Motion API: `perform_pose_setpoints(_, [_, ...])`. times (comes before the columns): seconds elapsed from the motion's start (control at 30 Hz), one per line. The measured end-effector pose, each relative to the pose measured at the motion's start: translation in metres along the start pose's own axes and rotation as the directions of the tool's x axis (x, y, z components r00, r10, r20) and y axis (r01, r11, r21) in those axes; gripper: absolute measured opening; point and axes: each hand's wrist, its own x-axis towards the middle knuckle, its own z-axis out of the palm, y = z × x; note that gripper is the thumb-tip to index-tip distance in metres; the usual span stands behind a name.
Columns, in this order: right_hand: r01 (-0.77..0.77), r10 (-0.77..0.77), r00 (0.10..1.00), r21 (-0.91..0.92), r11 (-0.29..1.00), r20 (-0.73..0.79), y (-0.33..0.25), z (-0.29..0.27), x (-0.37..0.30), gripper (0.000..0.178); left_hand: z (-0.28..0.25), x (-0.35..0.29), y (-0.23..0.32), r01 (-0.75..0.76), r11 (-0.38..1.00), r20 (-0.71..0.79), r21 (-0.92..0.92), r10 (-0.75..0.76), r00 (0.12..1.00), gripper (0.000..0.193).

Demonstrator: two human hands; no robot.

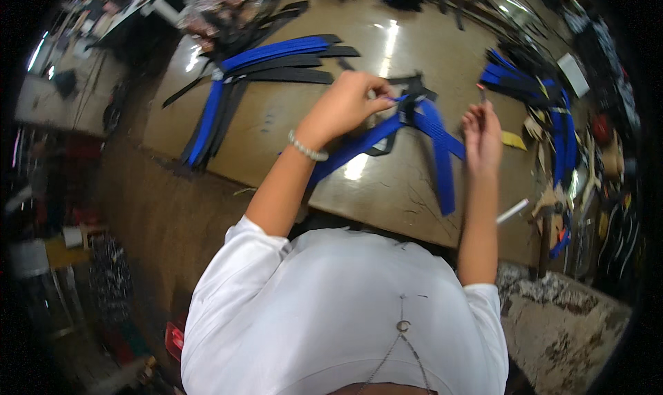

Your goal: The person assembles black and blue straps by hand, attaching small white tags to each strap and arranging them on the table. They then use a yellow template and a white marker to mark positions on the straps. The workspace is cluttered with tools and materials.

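Observation:
On the table in front of me lies a blue and black webbing strap piece [438, 157], its blue bands spreading out from a black joined part. My left hand [349, 103], with a beaded bracelet at the wrist, pinches a thin blue end beside that black part. My right hand [481, 136] is raised just right of the straps, closed around a small slim object [482, 91] with an orange-red tip. Its kind is too small to make out. The right hand is apart from the webbing.
A bundle of blue and black straps [276, 53] lies at the far left of the brown table [276, 126]. More blue and black straps [514, 77] are heaped at the right, near a yellow piece [514, 140] and a white stick [512, 210]. Clear plastic wrapping [224, 12] sits at the back left.

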Motion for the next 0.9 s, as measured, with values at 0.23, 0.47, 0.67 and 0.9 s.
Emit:
perform_pose_setpoints(0.23, [-0.072, 0.079, 0.993, -0.077, 0.994, 0.086, -0.005, -0.003, -0.004, 0.016, -0.111, -0.011, -0.021, -0.218, 0.680, -0.385, -0.700, -0.102, 0.917, 0.022])
perform_pose_setpoints(0.47, [0.052, -0.014, 0.992, -0.308, 0.950, 0.126, -0.003, 0.015, -0.017, 0.017, -0.162, -0.046, -0.142, -0.230, 0.663, -0.640, -0.712, -0.479, 0.601, 0.022])
perform_pose_setpoints(0.67, [0.199, -0.106, 0.972, -0.503, 0.841, 0.207, 0.024, 0.030, -0.026, 0.021, -0.076, -0.043, -0.075, 0.469, 0.856, -0.764, 0.216, -0.150, 0.627, 0.033])
perform_pose_setpoints(0.9, [0.268, -0.197, 0.963, -0.578, 0.771, 0.183, 0.045, 0.042, -0.037, 0.027, 0.072, -0.014, -0.003, -0.030, 0.908, -0.268, 0.418, 0.155, 0.951, 0.035])
